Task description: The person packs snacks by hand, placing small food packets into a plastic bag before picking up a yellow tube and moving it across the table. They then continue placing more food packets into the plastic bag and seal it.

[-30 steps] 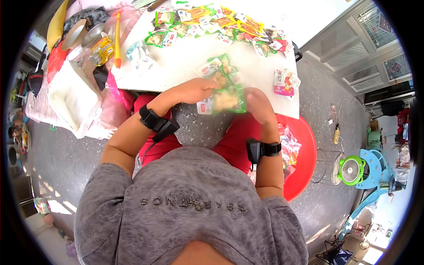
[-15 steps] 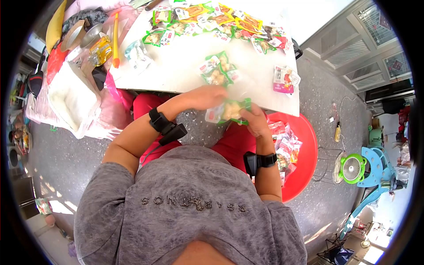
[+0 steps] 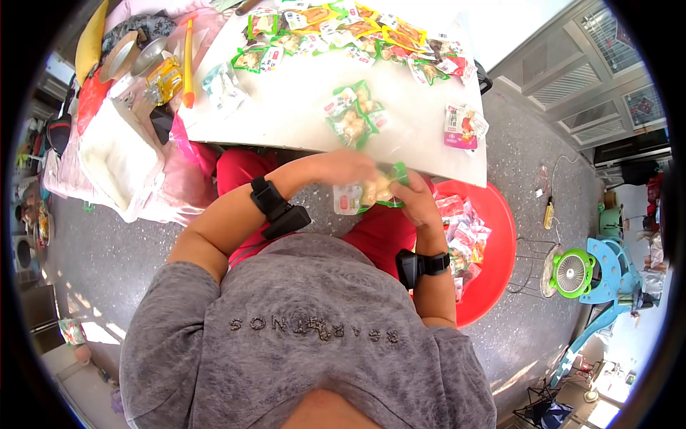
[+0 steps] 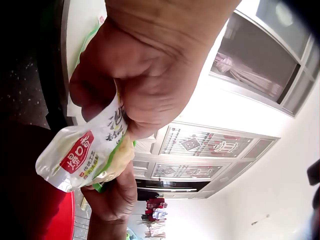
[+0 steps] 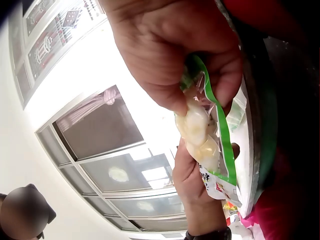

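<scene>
Just beyond the table's front edge, both hands hold one snack packet (image 3: 349, 200) between them. It has a white label with a red logo, a green border and a clear window over pale yellow pieces. My left hand (image 3: 348, 168), blurred in the head view, grips the white label side; its curled fingers show in the left wrist view. The right hand (image 3: 420, 204) pinches the green-edged end between thumb and fingers, as the right wrist view shows of the packet (image 5: 205, 135). Two similar green-edged packets (image 3: 351, 123) lie together on the table, just beyond the left hand.
Many packets (image 3: 343, 32) spread along the table's far side. A pink-and-white packet (image 3: 463, 129) lies at the right edge of the white table (image 3: 286, 107). Below on the right stands a red basin (image 3: 500, 236) with packets inside. At left are a clear bag (image 3: 223, 89) and metal bowls (image 3: 148, 57).
My left hand has come off the two packets on the table and moved down to the held packet. The right hand has shifted slightly down, its thumb now over the packet's end.
</scene>
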{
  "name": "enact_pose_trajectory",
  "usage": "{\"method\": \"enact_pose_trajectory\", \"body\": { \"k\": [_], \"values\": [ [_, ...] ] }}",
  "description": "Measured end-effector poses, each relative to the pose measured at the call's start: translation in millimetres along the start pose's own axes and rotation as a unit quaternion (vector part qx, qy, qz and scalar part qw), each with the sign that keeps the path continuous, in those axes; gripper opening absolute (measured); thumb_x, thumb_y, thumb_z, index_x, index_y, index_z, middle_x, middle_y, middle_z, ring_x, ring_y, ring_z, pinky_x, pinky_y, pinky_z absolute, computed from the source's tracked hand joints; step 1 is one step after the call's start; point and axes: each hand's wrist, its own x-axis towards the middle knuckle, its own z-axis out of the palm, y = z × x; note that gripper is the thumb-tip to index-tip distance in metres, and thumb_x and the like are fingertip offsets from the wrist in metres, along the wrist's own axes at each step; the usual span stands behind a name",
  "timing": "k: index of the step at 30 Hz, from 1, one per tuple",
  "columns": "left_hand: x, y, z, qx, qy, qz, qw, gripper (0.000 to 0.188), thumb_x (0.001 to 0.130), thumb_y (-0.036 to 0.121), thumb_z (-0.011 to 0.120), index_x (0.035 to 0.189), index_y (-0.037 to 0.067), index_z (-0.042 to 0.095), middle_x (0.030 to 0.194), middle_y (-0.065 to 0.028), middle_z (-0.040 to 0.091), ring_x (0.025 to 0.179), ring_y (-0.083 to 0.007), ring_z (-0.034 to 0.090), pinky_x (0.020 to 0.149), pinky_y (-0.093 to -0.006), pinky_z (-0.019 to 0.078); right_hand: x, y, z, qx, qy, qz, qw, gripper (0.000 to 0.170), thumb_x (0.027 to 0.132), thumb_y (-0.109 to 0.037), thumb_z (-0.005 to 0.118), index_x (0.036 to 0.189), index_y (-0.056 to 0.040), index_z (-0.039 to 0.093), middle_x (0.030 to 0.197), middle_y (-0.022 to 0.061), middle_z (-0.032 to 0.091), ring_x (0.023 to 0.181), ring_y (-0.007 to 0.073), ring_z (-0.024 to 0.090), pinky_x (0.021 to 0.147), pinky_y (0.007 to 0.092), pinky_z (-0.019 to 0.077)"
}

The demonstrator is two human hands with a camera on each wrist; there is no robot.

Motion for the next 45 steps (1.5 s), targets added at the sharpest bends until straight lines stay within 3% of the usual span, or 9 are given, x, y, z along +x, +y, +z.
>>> {"method": "enact_pose_trajectory", "body": {
  "k": [5,12,15,18,22,26,32,39,45],
  "values": [
    [15,-8,6,-0.130,0.063,-0.121,0.982,0.022,0.081,0.024,0.046,0.079,0.003,0.051,0.068,-0.0018,0.051,0.063,-0.0088,0.046,0.057,-0.0242,0.0389,-4,1,-9,0.031,0.078,-0.005,0.997,0.018,0.077,-0.004,0.049,0.094,-0.0029,0.052,0.083,0.0022,0.056,0.072,0.0097,0.053,0.064,0.0237,0.0449],
    [13,6,2,-0.055,0.198,0.006,0.979,0.028,0.076,0.027,0.054,0.088,0.002,0.049,0.075,-0.0061,0.053,0.071,-0.0130,0.050,0.060,-0.0261,0.0402,-14,-3,-49,0.007,0.111,-0.012,0.994,0.013,0.078,-0.007,0.050,0.090,-0.0031,0.052,0.077,0.0016,0.055,0.067,0.0085,0.051,0.060,0.0223,0.0423],
    [12,30,7,0.116,0.097,0.052,0.987,0.037,0.072,0.031,0.057,0.093,0.002,0.048,0.081,-0.0112,0.054,0.075,-0.0188,0.052,0.065,-0.0299,0.0404,-18,-13,-35,-0.108,0.065,0.017,0.992,0.015,0.077,-0.007,0.052,0.092,-0.0024,0.052,0.078,0.0003,0.054,0.068,0.0069,0.049,0.059,0.0203,0.0403],
    [20,30,24,0.041,-0.018,-0.013,0.999,0.046,0.069,0.032,0.060,0.101,0.002,0.046,0.085,-0.0133,0.054,0.076,-0.0221,0.052,0.068,-0.0317,0.0401,-15,-17,-22,-0.139,0.013,0.027,0.990,0.018,0.076,-0.007,0.053,0.094,-0.0017,0.052,0.080,-0.0005,0.053,0.069,0.0059,0.047,0.061,0.0196,0.0397],
    [19,29,35,-0.104,0.082,-0.036,0.991,0.038,0.069,0.025,0.060,0.097,0.002,0.048,0.085,-0.0093,0.055,0.079,-0.0178,0.053,0.069,-0.0298,0.0404,-17,-11,-32,0.090,0.010,-0.017,0.996,0.026,0.077,-0.009,0.053,0.102,-0.0038,0.048,0.089,0.0040,0.055,0.076,0.0116,0.053,0.066,0.0257,0.0447],
    [30,16,40,-0.440,0.150,-0.032,0.885,0.025,0.072,0.012,0.056,0.094,0.001,0.050,0.086,-0.0057,0.055,0.077,-0.0134,0.053,0.066,-0.0271,0.0427,-22,0,-31,0.172,0.011,-0.084,0.982,0.034,0.077,-0.015,0.055,0.107,-0.0053,0.044,0.095,0.0060,0.055,0.085,0.0160,0.054,0.069,0.0283,0.0461],
    [38,20,58,-0.646,0.134,0.000,0.751,0.022,0.071,0.002,0.052,0.093,0.001,0.050,0.085,-0.0058,0.055,0.074,-0.0133,0.055,0.065,-0.0282,0.0453,-22,16,-6,0.241,-0.006,-0.050,0.969,0.039,0.074,-0.018,0.059,0.108,-0.0050,0.045,0.101,0.0077,0.053,0.091,0.0184,0.053,0.074,0.0340,0.0453],
    [37,29,61,-0.539,0.149,0.005,0.829,0.018,0.069,0.003,0.055,0.086,0.001,0.052,0.076,-0.0018,0.053,0.067,-0.0091,0.051,0.057,-0.0227,0.0400,-21,10,-25,-0.014,0.030,-0.062,0.998,0.026,0.078,-0.010,0.053,0.102,-0.0009,0.048,0.091,0.0035,0.056,0.081,0.0098,0.052,0.071,0.0235,0.0425],
    [40,28,64,-0.453,0.177,0.015,0.874,0.024,0.070,0.011,0.059,0.090,0.001,0.050,0.079,-0.0032,0.052,0.071,-0.0106,0.050,0.062,-0.0243,0.0412,-19,22,-17,0.037,0.112,-0.119,0.986,0.020,0.078,-0.006,0.051,0.097,0.0008,0.049,0.089,0.0049,0.056,0.077,0.0086,0.052,0.069,0.0224,0.0426]
  ]
}}
